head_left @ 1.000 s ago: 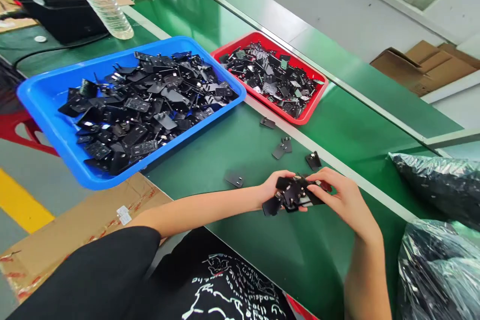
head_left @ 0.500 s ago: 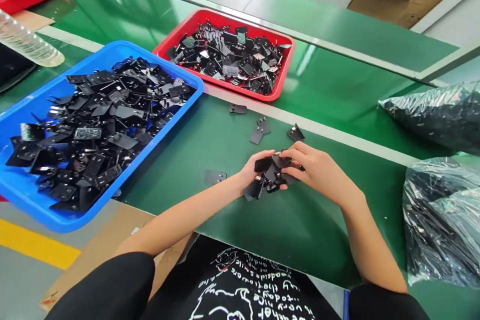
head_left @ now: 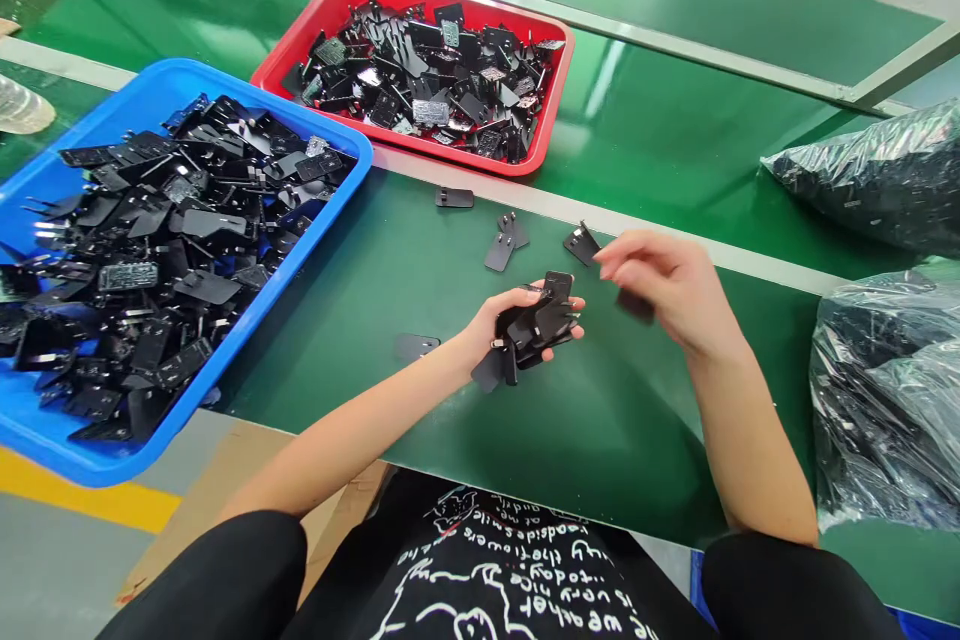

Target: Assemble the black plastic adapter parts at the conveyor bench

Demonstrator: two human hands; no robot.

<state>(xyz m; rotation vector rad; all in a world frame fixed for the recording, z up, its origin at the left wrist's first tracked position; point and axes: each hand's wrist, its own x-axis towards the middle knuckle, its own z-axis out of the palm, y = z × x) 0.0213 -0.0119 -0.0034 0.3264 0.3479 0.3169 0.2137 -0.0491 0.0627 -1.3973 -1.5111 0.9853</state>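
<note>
My left hand [head_left: 499,320] is closed around a bunch of black plug plates [head_left: 536,325], flat plastic pieces, some showing metal pins. They overlap in the palm, just above the green table. To its right, my right hand [head_left: 667,285] is raised with its fingers curled together. A blurred black plug plate [head_left: 636,306] hangs under those fingers and looks held by them. Near the right fingertips, a loose plug plate [head_left: 582,244] lies on the table with its pins up. Two overlapping loose plates [head_left: 501,251] lie farther left.
A blue tray [head_left: 360,155] heaped with black plug plates stands at the left. Behind it, a red tray [head_left: 559,90] holds more. Single plates lie at the back [head_left: 454,198] and by my left forearm [head_left: 417,346]. Clear plastic bags of black parts [head_left: 885,400] sit at the right.
My right hand has moved away from the bunch, to the right and slightly up, with a dark plate under its fingers. My left hand still holds the bunch. The view has shifted a little.
</note>
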